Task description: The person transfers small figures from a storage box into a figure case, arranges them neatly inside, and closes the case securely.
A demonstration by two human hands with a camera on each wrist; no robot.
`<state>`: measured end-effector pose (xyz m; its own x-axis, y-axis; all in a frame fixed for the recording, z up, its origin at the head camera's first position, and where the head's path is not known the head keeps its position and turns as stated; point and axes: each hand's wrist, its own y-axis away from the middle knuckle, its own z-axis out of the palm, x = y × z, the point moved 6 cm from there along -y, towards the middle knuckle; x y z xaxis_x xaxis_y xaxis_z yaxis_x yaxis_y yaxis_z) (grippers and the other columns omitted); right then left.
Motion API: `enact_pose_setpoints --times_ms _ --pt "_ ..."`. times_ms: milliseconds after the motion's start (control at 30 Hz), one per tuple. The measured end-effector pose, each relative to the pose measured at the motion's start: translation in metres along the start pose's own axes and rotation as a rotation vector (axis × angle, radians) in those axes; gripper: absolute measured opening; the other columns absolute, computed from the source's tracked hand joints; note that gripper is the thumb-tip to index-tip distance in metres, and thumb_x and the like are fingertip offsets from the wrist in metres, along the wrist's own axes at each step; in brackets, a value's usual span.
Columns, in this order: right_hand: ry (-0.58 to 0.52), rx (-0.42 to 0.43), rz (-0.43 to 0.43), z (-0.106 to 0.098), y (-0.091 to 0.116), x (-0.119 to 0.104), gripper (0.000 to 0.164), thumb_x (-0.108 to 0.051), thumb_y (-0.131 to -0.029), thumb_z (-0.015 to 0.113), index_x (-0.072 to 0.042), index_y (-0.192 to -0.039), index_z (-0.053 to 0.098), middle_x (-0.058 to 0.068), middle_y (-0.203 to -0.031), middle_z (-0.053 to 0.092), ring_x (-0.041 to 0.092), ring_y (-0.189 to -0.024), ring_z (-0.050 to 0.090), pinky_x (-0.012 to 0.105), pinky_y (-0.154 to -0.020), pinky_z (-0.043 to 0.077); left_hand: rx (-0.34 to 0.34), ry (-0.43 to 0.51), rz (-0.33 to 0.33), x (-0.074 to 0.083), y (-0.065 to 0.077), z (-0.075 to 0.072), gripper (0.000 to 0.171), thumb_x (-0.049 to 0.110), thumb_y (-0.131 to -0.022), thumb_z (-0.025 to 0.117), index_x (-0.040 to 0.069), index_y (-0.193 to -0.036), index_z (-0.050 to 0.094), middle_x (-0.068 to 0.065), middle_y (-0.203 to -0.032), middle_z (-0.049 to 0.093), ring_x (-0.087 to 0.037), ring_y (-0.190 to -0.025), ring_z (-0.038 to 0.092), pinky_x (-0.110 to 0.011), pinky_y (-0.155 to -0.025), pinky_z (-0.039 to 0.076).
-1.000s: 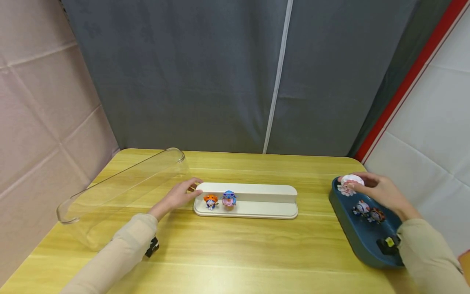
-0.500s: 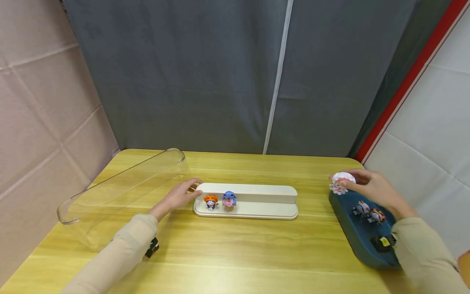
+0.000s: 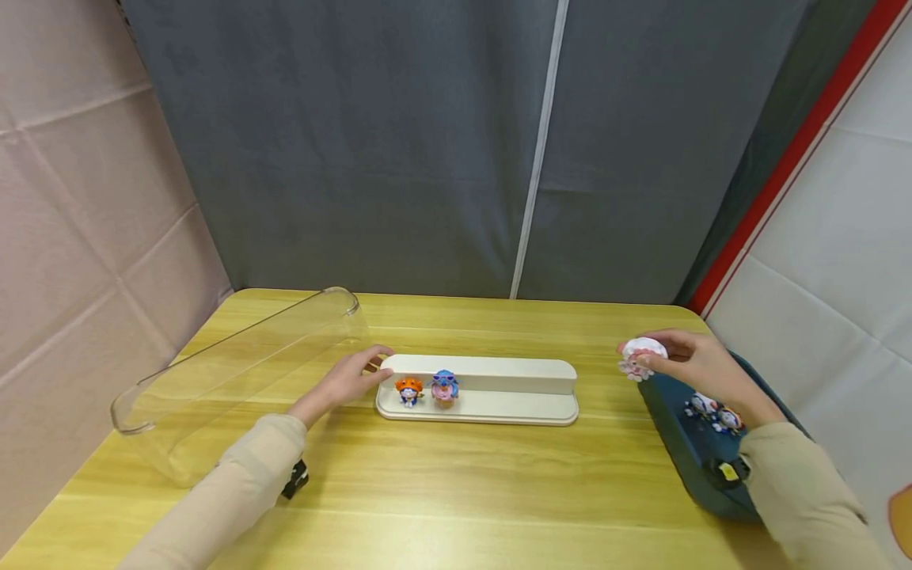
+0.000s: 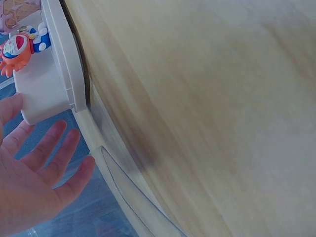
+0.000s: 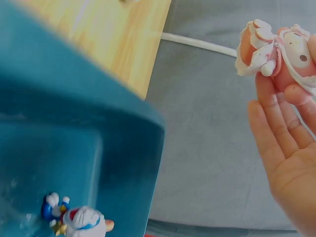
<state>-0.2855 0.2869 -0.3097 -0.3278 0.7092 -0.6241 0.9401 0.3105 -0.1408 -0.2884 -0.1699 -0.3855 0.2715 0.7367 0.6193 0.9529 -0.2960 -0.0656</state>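
In the head view, my right hand (image 3: pixel 701 368) pinches a pink-and-white figurine (image 3: pixel 640 356) above the table, just left of the blue tray (image 3: pixel 666 447). The right wrist view shows that figurine (image 5: pixel 296 54) tipped sideways between thumb and fingers. My left hand (image 3: pixel 345 380) touches the left end of a white stepped display base (image 3: pixel 513 405), its fingers spread in the left wrist view. On the base's lower step stand an orange-topped figurine (image 3: pixel 409 391) and a blue-and-pink figurine (image 3: pixel 445 388), side by side at the left.
Two more figurines lie in the tray, one of them whitish (image 3: pixel 701 405), the other partly behind the right wrist. A clear plastic cover (image 3: pixel 235 372) lies at the table's left. A grey curtain (image 3: pixel 399 158) hangs behind the wooden table (image 3: pixel 499 483).
My right hand has lifted the pink-and-white figurine out of the tray and carried it left past the rim. The left hand and the base have stayed still.
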Motion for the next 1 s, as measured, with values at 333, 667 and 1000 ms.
enact_pose_setpoints --times_ms 333,667,1000 --pt "-0.025 -0.026 -0.011 0.014 -0.005 -0.013 0.050 -0.034 -0.083 0.061 0.000 -0.118 0.052 0.016 -0.106 0.056 0.025 -0.086 0.055 0.024 -0.069 0.049 -0.004 0.006 -0.009 -0.001 0.000 0.000 0.036 0.024 -0.089 0.053 0.006 -0.121 0.049 -0.015 -0.107 0.056 -0.030 -0.098 0.052 -0.043 -0.082 0.043" --pt "-0.057 -0.064 -0.026 0.028 -0.010 -0.025 0.050 -0.034 -0.082 0.062 0.000 -0.118 0.052 0.015 -0.107 0.056 0.024 -0.086 0.055 0.027 -0.070 0.050 -0.004 0.006 -0.006 -0.001 0.000 0.000 0.036 0.024 -0.089 0.053 0.007 -0.121 0.049 -0.015 -0.107 0.056 -0.030 -0.098 0.052 -0.043 -0.082 0.043" --pt "-0.087 -0.086 -0.097 0.050 -0.017 -0.032 0.044 -0.031 -0.082 0.063 -0.001 -0.114 0.056 0.009 -0.100 0.059 0.019 -0.081 0.055 0.026 -0.068 0.049 -0.008 0.012 -0.026 -0.003 -0.001 0.002 0.037 0.025 -0.089 0.053 0.008 -0.122 0.049 -0.015 -0.108 0.055 -0.030 -0.099 0.052 -0.044 -0.083 0.042"
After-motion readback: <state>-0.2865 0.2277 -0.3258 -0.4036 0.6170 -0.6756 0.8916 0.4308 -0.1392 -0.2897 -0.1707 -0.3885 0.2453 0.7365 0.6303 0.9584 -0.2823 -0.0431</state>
